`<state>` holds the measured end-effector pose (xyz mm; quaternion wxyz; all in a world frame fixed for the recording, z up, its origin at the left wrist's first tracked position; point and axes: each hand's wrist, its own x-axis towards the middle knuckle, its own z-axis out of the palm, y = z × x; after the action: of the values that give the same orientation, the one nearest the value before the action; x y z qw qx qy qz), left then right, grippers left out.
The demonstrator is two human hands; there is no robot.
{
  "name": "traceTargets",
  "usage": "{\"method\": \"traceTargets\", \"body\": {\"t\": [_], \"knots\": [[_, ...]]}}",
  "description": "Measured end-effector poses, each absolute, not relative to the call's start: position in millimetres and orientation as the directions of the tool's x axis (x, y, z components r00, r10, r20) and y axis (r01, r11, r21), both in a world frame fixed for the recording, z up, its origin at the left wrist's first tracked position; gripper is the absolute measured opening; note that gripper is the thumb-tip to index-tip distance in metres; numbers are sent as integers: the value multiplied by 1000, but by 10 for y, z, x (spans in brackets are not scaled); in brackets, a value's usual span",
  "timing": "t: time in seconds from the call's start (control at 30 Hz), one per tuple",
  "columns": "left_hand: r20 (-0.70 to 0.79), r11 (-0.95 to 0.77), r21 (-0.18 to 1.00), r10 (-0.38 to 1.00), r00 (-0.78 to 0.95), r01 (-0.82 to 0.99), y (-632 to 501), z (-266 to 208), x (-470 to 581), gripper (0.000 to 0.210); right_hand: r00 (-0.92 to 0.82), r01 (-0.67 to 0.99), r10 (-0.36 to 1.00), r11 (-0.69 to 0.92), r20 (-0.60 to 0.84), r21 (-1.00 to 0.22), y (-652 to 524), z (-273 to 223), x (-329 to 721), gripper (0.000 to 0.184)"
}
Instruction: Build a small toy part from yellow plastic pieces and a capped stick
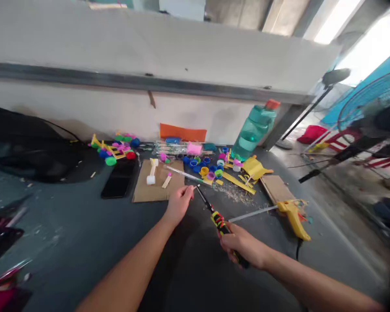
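My right hand (242, 245) is wrapped round the black, yellow and red handle of a long-necked lighter (218, 220). Its dark metal neck points up and left. At the neck's tip, my left hand (180, 202) pinches a small pale stick (195, 187), mostly hidden by the fingers; whether stick and tip touch, I cannot tell. Just beyond the left hand lies a cardboard sheet (143, 193) bearing a small stick piece with white round ends (152, 171) and short sticks with a pink tip (167, 180).
A yellow glue gun (294, 219) with a long glue stick (253, 214) lies right. Coloured bottle caps (204, 170), yellow scraps (238, 182) and a teal bottle (251, 132) stand behind. A black phone (119, 178), a colourful stick model (115, 149) and a dark bag (26, 143) are left.
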<state>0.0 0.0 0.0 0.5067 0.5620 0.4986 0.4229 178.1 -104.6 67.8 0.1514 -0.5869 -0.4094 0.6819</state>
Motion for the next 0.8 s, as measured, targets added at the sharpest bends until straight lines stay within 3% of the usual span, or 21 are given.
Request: {"method": "traceTargets", "body": {"t": [0.53, 0.8], "knots": [[-30, 11, 995, 982, 188, 101, -6, -43, -29, 33, -359, 71, 656, -690, -664, -720, -1087, 656, 1886, 17], [-36, 27, 998, 983, 183, 50, -10, -49, -16, 31, -303, 136, 685, -657, -662, -742, -1084, 572, 1823, 15]]}}
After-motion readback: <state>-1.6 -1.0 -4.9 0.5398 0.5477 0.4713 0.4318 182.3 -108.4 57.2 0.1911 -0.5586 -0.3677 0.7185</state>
